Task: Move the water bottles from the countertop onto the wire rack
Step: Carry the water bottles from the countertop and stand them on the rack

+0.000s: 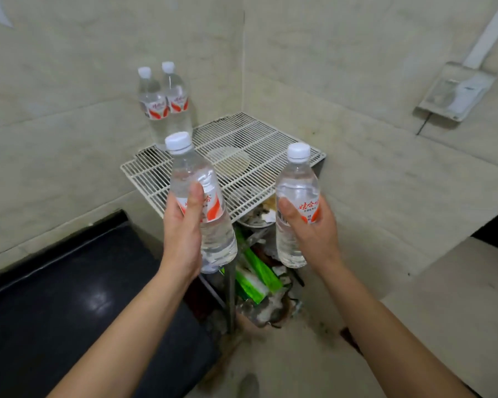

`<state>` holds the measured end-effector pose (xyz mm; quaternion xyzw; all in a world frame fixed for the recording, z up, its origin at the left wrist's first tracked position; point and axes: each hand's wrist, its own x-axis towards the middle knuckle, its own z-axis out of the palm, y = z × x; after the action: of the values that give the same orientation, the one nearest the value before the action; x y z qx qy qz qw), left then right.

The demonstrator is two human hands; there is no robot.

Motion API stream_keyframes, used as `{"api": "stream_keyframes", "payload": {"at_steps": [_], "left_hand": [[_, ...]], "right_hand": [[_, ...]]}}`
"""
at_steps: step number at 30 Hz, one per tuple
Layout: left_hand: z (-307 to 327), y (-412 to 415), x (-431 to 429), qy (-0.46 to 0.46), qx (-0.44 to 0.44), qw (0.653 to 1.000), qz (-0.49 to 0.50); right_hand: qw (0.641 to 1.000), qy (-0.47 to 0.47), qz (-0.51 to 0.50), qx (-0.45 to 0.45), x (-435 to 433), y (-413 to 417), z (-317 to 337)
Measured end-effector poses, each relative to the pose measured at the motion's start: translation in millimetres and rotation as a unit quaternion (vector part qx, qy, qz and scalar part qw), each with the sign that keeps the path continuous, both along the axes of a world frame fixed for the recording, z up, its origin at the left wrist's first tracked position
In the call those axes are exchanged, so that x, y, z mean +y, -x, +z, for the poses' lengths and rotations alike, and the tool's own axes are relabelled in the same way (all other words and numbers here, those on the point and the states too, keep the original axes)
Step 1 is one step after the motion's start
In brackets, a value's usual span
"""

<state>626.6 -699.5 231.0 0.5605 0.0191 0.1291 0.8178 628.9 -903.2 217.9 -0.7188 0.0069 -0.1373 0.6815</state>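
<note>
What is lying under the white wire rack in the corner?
Under the wire rack, through its grid and below its front edge, a bowl and green packaging show among mixed clutter. The held bottles and hands cover part of it.

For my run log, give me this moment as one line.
left hand: holds bottle | right hand: holds bottle | wire rack: two bottles standing, back left corner

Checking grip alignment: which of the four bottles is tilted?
The bottle in the left hand: that bottle leans left at its cap; the other three stand upright.

Left hand (pixel 184 234) and right hand (pixel 314 234) raised, apparently both clasped tight
</note>
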Motion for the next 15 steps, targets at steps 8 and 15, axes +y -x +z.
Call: {"api": "stream_keyframes", "payload": {"at_steps": [8,15], "left_hand": [[37.5,-126.5,-22.3,-0.047,-0.011,0.999,0.019],[34.2,-197.1,-18.7,-0.139,0.019,0.987,0.084]], "right_hand": [[0.999,0.042,-0.001,-0.034,-32.4,-142.9,36.8],[0.989,0.126,0.072,-0.028,-30.4,-251.8,34.9]]}}
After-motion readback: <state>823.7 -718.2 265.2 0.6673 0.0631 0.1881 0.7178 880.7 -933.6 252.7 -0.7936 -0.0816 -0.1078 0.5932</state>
